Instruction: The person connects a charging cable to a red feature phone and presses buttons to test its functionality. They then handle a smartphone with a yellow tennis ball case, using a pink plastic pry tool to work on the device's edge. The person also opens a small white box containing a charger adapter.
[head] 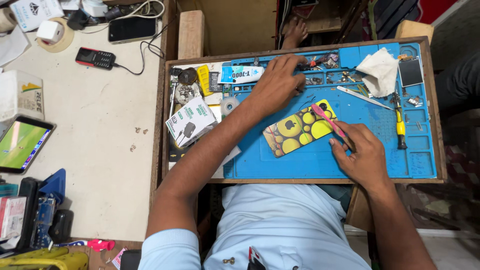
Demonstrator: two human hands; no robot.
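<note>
A phone (295,131) with a yellow-circle patterned back lies face down on the blue work mat (380,150). My right hand (361,155) holds a pink brush-like tool (327,120) whose tip rests over the phone's upper right corner. My left hand (277,82) reaches to the small-parts compartments at the mat's top edge, fingertips among screws and bits; I cannot tell whether it pinches anything.
A white cloth (380,70), a small dark screen part (411,71), tweezers (362,97) and a yellow-handled screwdriver (400,125) lie on the mat's right. A glue tube (241,74) and a white charger box (191,121) sit left. Phones (22,145) and cables crowd the left table.
</note>
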